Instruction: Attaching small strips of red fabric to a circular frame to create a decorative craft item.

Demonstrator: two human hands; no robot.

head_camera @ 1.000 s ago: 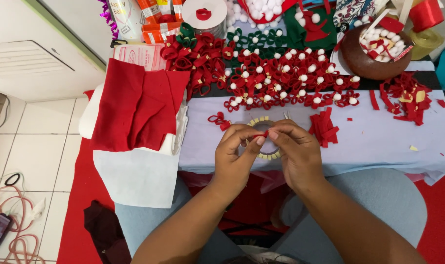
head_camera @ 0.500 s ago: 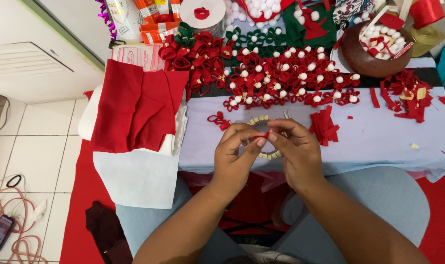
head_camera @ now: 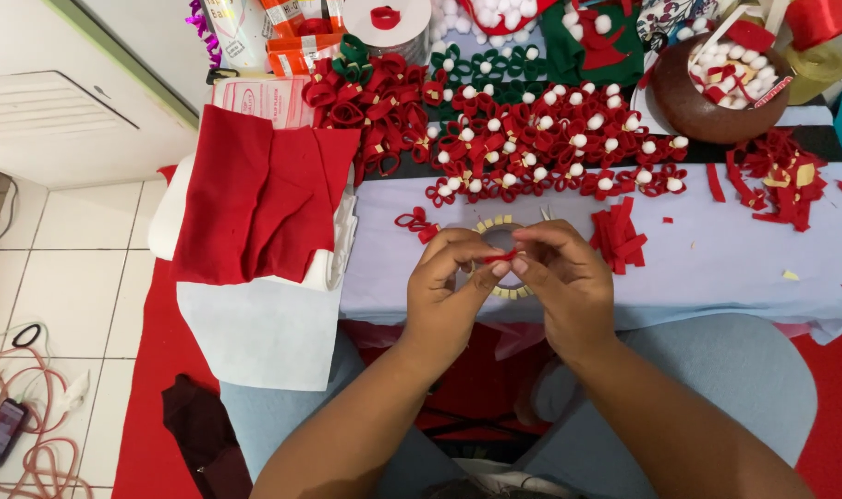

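Near the front edge of the tabletop [head_camera: 735, 268], the left hand [head_camera: 449, 282] and right hand [head_camera: 564, 277] meet fingertip to fingertip, both pinched shut on a small red strip [head_camera: 500, 258]. Just behind them lies a ring of beige pieces [head_camera: 498, 225], with a bundle of red strips [head_camera: 620, 237] beside it. Farther back, red loops with white pompoms [head_camera: 550, 139] crowd the far edge.
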